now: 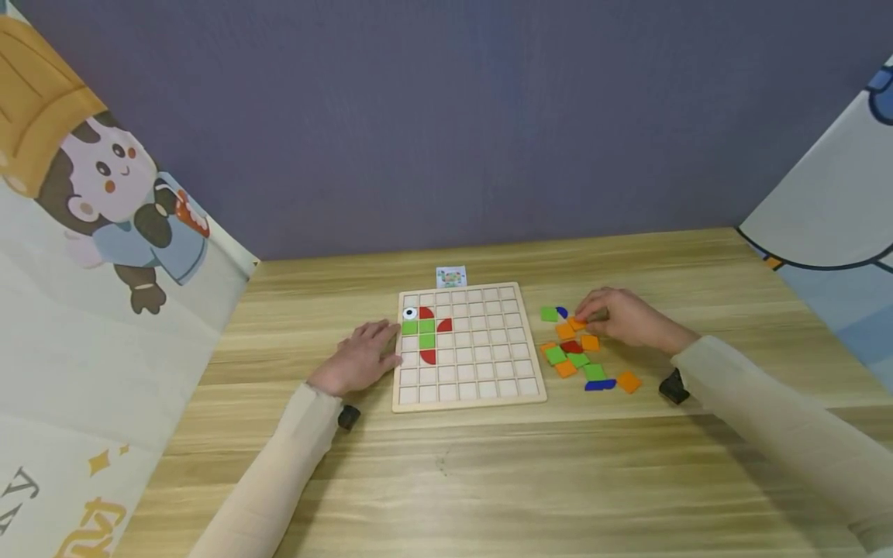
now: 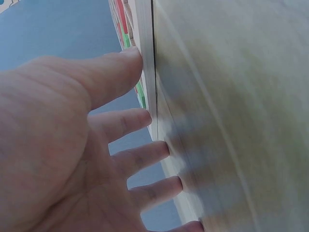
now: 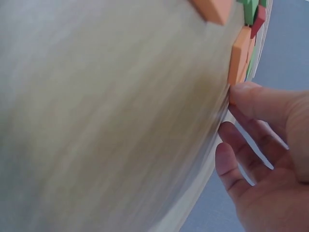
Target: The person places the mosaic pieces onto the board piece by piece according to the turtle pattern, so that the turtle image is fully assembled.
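A wooden grid board point(image 1: 488, 341) lies flat on the table. On its left part are a white eye tile point(image 1: 409, 313), several green square tiles point(image 1: 427, 340) and several red curved tiles point(image 1: 428, 356). My left hand point(image 1: 359, 358) rests beside the board's left edge, fingers extended; in the left wrist view its fingertips touch or nearly touch the rim. At the loose pile right of the board, my right hand point(image 1: 621, 316) pinches an orange square tile point(image 1: 577, 324) between thumb and a finger that is partly hidden. The thumb also meets orange in the right wrist view.
Loose orange tiles point(image 1: 629, 382), green tiles point(image 1: 594, 372), blue tiles point(image 1: 600, 384) and a red tile point(image 1: 570, 346) lie scattered right of the board. A small pattern card point(image 1: 450, 277) sits at the board's far edge. A dark wall point(image 1: 488, 132) stands behind the table point(image 1: 488, 480).
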